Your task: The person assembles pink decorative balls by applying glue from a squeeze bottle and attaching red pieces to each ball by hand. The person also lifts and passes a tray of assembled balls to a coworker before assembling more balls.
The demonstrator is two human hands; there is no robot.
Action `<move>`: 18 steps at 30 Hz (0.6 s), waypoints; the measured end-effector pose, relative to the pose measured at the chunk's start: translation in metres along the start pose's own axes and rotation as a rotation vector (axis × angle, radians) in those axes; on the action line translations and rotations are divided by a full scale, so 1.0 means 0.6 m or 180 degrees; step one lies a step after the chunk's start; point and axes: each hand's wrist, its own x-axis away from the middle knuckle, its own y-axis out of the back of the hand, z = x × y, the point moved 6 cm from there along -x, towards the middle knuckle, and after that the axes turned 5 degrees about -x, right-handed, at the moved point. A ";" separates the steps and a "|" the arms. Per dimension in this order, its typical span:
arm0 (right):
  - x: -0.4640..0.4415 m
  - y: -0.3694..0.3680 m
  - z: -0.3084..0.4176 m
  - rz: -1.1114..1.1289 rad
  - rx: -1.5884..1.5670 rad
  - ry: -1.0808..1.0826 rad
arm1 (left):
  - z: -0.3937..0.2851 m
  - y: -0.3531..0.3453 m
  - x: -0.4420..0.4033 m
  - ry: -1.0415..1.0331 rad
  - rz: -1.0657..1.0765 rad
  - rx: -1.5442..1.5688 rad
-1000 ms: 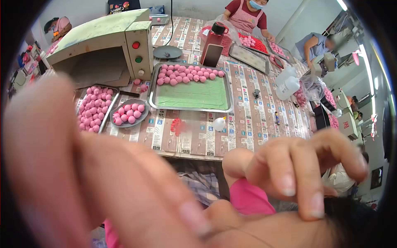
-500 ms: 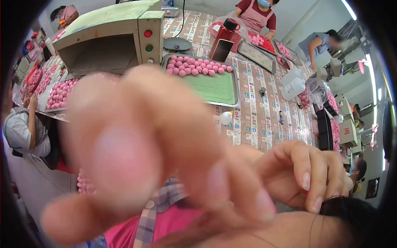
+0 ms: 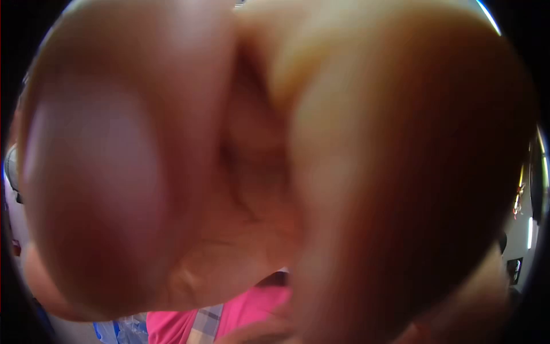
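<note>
My left hand (image 3: 109, 166) is right up against the camera, with a large blurred thumb or fingertip and its nail filling the left side. A second dark, blurred finger shape (image 3: 389, 172) covers the right side, and I cannot tell which hand it belongs to. Between them shows a palm-like patch of skin (image 3: 252, 235). My right hand cannot be made out for sure; blurred skin (image 3: 478, 292) at the lower right may be part of it. Nothing held is visible, and how the fingers close is hidden.
Pink cloth (image 3: 252, 309) with a plaid strap (image 3: 205, 327) shows at the bottom. Bluish plastic (image 3: 123, 329) lies to its left. A ceiling light (image 3: 488, 16) shows at the upper right edge. The hands hide the worktable.
The near hand has come up against the lens and now blocks the worktable, the trays of pink balls and the co-workers. My right hand, earlier by the dark hair at right, is no longer distinct.
</note>
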 end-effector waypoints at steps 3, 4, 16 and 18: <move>0.049 0.063 -0.028 -0.0631 0.0542 -0.0228 | -0.008 0.021 0.006 -0.0081 -0.0068 -0.0028; 0.069 0.085 -0.042 -0.0859 0.0615 -0.0409 | -0.005 0.028 0.007 -0.0094 -0.0079 -0.0030; 0.265 0.229 -0.162 -0.2381 0.0710 -0.2362 | 0.097 0.011 -0.001 0.0373 -0.0079 0.0634; 0.278 0.234 -0.178 -0.2378 0.0779 -0.2466 | 0.113 0.007 -0.001 0.0413 -0.0077 0.0756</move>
